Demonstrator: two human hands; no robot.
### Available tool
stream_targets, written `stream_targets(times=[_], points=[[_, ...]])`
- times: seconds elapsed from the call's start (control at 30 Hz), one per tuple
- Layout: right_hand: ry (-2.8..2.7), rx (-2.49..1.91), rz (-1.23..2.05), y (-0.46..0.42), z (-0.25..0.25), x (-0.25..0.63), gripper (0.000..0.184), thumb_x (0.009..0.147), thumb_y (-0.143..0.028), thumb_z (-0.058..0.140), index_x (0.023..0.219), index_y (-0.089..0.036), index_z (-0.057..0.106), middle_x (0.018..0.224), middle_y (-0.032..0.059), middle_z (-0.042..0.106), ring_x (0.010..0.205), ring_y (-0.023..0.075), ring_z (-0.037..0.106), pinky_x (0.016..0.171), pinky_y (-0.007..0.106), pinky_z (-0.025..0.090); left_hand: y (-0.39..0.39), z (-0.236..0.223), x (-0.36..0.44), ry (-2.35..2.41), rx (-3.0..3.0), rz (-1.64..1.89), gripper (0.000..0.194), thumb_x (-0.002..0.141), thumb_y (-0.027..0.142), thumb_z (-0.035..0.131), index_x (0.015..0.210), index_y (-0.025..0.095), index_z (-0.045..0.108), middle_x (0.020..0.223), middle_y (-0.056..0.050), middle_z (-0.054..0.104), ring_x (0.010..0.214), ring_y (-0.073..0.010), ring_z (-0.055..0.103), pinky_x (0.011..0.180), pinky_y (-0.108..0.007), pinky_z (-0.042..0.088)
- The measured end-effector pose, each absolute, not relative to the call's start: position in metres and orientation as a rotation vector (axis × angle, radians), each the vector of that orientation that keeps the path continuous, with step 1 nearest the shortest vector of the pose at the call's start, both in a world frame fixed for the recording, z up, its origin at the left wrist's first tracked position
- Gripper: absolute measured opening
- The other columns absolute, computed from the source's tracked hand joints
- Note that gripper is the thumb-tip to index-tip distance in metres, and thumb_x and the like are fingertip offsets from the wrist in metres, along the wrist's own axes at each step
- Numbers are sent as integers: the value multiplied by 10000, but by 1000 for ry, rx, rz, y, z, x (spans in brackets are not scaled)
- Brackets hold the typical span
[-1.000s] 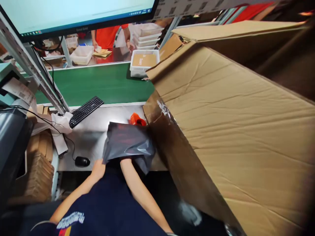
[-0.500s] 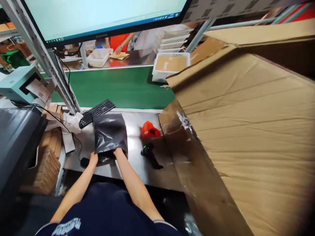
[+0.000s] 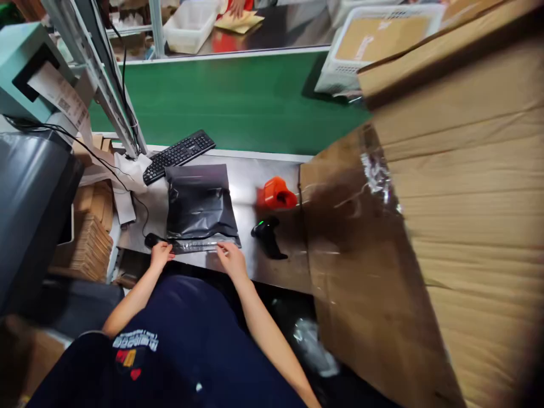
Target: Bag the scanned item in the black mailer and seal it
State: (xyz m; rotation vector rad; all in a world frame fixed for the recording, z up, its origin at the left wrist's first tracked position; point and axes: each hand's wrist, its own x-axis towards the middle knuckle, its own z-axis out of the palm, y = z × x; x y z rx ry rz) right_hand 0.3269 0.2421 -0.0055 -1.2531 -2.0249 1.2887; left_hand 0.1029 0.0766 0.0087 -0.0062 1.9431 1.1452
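A black plastic mailing bag [image 3: 199,204] lies flat on the metal bench [image 3: 164,204], its flap edge toward me. My left hand [image 3: 160,255] pinches the left corner of that edge, beside the black mouse [image 3: 152,240]. At the right end of the strip, my right hand [image 3: 232,258] has its fingers pinched on the flap. A black barcode scanner [image 3: 268,238] rests to the right of the bag, with an orange tape dispenser-like object [image 3: 278,194] just beyond it.
A keyboard [image 3: 181,154] sits behind the bag, before the green conveyor belt [image 3: 229,107]. Large cardboard [image 3: 352,266] rises at right. A label printer [image 3: 32,73] and stacked cardboard pieces [image 3: 91,249] stand at left. Across the belt, a person's hand [image 3: 237,7] rests near a yellow envelope [image 3: 240,21].
My right hand has come out of the bag's opening and now grips the flap's right end. The bag lies flatter with its flap strip showing. My view has tilted down.
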Motion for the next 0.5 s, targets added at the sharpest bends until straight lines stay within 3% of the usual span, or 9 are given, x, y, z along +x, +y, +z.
stream_targets(times=[0.2, 0.33, 0.5], points=[[-2430, -708, 1478, 196, 23, 234, 119, 868, -210, 647, 872, -212, 766, 898, 61, 717, 851, 187, 601, 858, 300, 465, 59, 13, 115, 1885, -7, 1305, 265, 802, 334, 784, 907, 121, 666, 758, -70, 748, 638, -164, 727, 660, -293, 607], [-2360, -681, 1615, 187, 34, 213, 42, 812, -147, 699, 785, -165, 727, 783, 0, 656, 788, 127, 521, 884, 245, 421, 59, 11, 117, 1888, 35, 1348, 258, 755, 325, 811, 873, 115, 718, 706, -44, 729, 643, -161, 708, 701, -316, 615], [-2194, -829, 1752, 185, 34, 218, 96, 771, -134, 729, 711, -126, 654, 685, -88, 572, 753, 66, 463, 850, 172, 375, 58, 11, 112, 1885, 117, 1330, 165, 714, 258, 811, 792, 130, 743, 649, -31, 714, 631, -168, 695, 696, -313, 601]])
